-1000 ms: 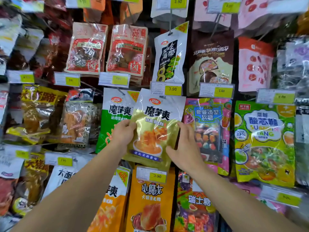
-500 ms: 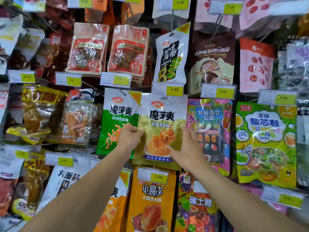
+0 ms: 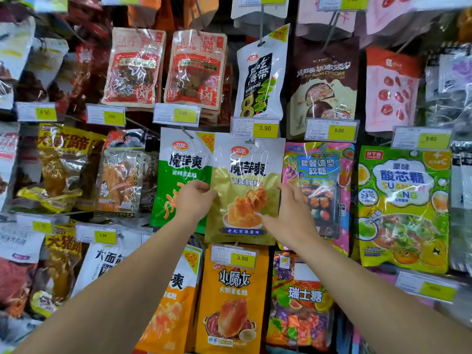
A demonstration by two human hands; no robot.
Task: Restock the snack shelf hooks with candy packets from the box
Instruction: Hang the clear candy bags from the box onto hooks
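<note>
A white-and-gold snack packet point(image 3: 245, 190) hangs flat against the display at the centre, its top edge just under a 3.90 price tag point(image 3: 255, 127). My left hand point(image 3: 195, 200) pinches the packet's left edge at mid-height. My right hand point(image 3: 291, 215) holds its right edge, fingers curled behind and thumb across the front. The hook itself is hidden behind the price tag. No box shows in the head view.
A green-and-white packet point(image 3: 184, 175) hangs directly left of the gold one, a pink candy packet point(image 3: 319, 185) directly right. An orange packet point(image 3: 232, 300) hangs below. Rows of other packets and yellow price tags fill the whole display.
Both hands have lifted the gold packet up and a little right; from tilted below the tag it now sits upright with its top just under the 3.90 tag.
</note>
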